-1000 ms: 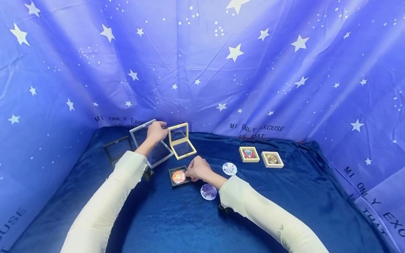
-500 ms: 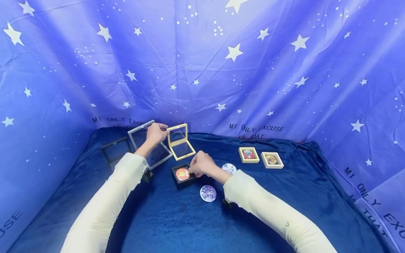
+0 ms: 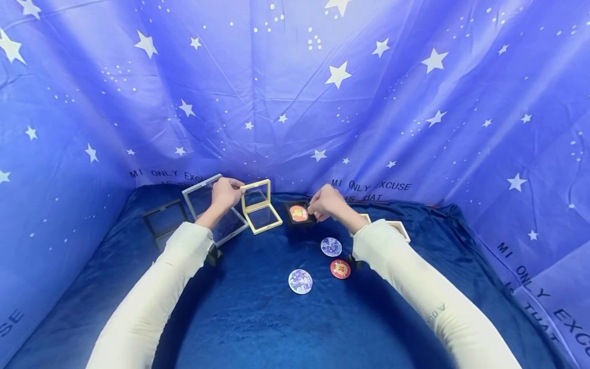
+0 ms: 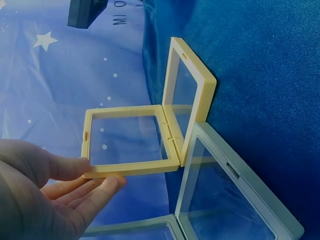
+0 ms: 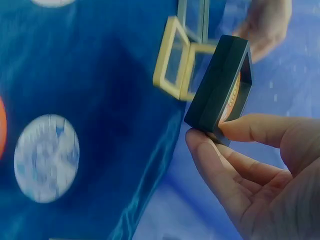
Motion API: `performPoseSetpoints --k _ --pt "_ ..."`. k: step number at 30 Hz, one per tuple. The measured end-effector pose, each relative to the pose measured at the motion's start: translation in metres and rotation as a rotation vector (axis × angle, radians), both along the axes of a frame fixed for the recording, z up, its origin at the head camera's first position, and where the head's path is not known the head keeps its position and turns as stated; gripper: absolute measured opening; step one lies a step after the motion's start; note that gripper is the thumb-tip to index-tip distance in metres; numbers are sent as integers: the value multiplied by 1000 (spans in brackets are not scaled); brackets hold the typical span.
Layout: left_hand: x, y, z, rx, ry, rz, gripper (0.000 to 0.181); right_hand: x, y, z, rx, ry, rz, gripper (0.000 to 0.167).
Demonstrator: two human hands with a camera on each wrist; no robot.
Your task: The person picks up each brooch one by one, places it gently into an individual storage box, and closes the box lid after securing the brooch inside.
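My left hand pinches a corner of the raised lid of a yellow display case, thumb on one side and fingers on the other. That case stands hinged apart, its clear film panes showing. My right hand holds a small black display case by its edge between thumb and fingers. Inside the black case shows an orange round badge. The black case is off the cloth, right of the yellow one. Beside my left hand a larger grey display case also stands unfolded.
Another black case stands unfolded at far left. On the blue cloth lie a purple badge, a bluish-white badge and a red badge. Two pale cases, one here, are partly hidden behind my right sleeve.
My right hand has carried the black case with the orange badge away from me and to the right. The red badge now shows, and the pale cases are partly covered. My left hand stays put.
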State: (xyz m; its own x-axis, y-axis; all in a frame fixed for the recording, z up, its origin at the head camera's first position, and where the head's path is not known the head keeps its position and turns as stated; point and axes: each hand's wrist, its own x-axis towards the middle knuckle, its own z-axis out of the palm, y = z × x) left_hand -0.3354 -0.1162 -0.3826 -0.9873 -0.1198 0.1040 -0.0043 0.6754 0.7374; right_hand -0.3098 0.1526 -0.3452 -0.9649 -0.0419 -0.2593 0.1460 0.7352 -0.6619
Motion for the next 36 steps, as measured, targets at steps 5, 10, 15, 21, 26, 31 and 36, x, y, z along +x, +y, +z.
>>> performPoseSetpoints --k 5,10,15,21,26,31,36 --pt "3 1 0 6 0 11 24 -12 22 1 4 -4 -43 20" --pt "1 1 -2 15 -8 15 23 -25 36 -5 69 -7 -102 20" --pt "1 2 -4 38 -8 20 23 -33 43 -14 138 -13 -126 16" --pt "4 6 -2 40 13 21 22 -36 48 -25 149 3 -134 8" --pt "6 10 1 39 17 11 21 -35 49 -31 157 -12 -156 6" --pt "8 10 8 29 24 -22 20 -35 50 -36 219 0 -158 9" --pt "15 8 17 7 10 -73 21 -35 50 -41 269 -1 -161 4"
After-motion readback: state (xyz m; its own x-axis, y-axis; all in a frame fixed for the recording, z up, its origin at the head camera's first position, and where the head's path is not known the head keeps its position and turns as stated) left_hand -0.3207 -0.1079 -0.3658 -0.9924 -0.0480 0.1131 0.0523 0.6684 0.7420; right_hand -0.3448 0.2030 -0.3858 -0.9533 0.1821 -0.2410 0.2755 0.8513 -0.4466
